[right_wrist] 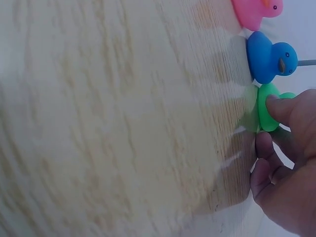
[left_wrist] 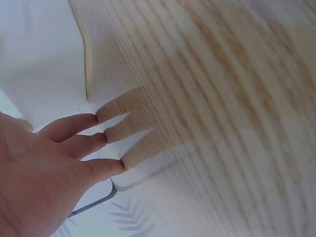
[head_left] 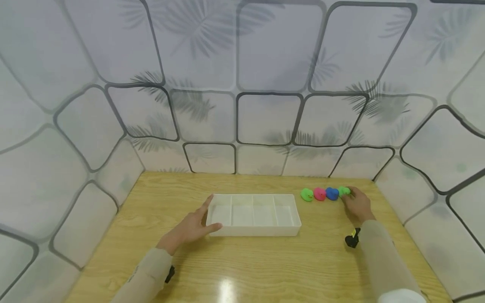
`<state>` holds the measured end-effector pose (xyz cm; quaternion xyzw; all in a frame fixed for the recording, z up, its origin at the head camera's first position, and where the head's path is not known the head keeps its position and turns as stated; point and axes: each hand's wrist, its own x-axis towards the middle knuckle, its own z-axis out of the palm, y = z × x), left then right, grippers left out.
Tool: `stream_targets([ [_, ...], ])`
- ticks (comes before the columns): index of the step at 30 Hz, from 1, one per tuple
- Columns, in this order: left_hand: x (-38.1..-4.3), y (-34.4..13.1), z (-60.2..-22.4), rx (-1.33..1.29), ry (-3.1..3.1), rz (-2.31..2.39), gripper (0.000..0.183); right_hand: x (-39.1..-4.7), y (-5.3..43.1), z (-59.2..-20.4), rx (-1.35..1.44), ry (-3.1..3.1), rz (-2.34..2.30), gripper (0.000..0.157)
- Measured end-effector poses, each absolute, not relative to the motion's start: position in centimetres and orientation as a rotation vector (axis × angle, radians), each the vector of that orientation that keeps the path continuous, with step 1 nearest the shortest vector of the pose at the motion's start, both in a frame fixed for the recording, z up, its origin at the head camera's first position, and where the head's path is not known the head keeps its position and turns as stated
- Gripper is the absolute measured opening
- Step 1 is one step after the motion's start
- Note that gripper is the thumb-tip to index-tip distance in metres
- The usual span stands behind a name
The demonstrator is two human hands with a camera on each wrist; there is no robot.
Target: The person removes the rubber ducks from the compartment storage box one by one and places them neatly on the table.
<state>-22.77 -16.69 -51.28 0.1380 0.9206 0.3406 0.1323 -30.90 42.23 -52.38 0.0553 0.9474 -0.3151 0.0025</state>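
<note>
A white tray point(head_left: 250, 231) with several compartments in a row lies on the table. My left hand point(head_left: 191, 225) is spread across its left end, thumb along the front wall and index finger at the back corner. In the left wrist view, its other fingers point(left_wrist: 106, 168) stretch straight down to the tabletop. At the right, my right hand point(head_left: 358, 205) pinches a green rubber duck point(right_wrist: 268, 114) on the table, with the thumb against its body. That duck ends a row with a blue duck point(head_left: 332, 194), a pink duck point(head_left: 319, 194) and another green duck point(head_left: 307, 195).
The wooden table point(head_left: 261, 265) meets a patterned cloth wall point(head_left: 265, 122) behind the ducks and at both sides. The row of ducks stands to the right of the tray, near the table's back edge.
</note>
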Motion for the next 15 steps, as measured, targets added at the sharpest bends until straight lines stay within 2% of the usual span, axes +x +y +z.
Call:
stream_targets([
  [4,-22.8,-16.8,-51.5,0.389,2.664,0.994,0.107,-30.7,42.0,-52.2,0.187,2.951,-0.999,0.059],
  [11,-22.7,-16.9,-51.5,0.409,2.684,1.007,0.106,-30.1,42.2,-52.2,0.201,2.901,-1.096,0.076],
  [15,-22.7,-16.9,-51.6,0.416,2.686,0.997,0.107,-29.9,42.3,-51.6,0.239,2.906,-1.137,0.079],
])
